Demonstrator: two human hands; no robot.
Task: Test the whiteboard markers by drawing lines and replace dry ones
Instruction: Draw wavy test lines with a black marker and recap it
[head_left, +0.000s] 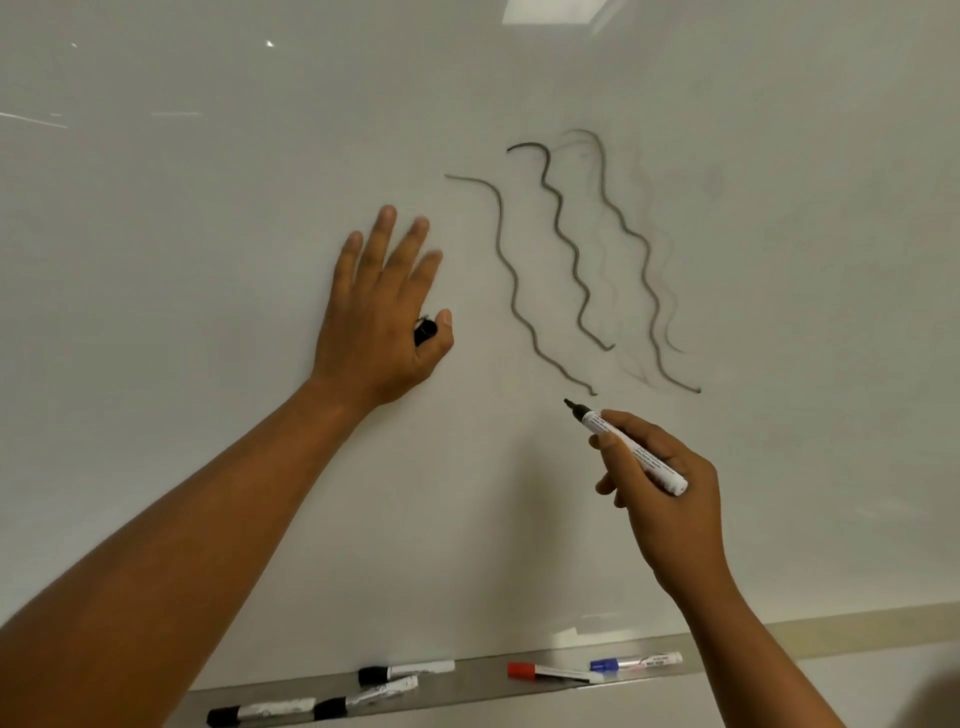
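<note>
Head view. Metal tray (467, 680) at whiteboard (208, 208) base holds five capped markers: three black-capped markers (405, 672), one red-capped marker (553, 672), one blue-capped marker (636, 662). Right hand (665, 493) pinches an uncapped black marker (626, 447), white cylindrical barrel, tip just below the wavy grey lines (571, 260); contact with the glossy board uncertain. Left hand (384, 312) presses flat, fingers spread, thumb pinching a black cap (425, 330).

A ceiling light's reflection (553, 10) glares at the frame's top; a pale wall strip (857, 631) runs lower right.
</note>
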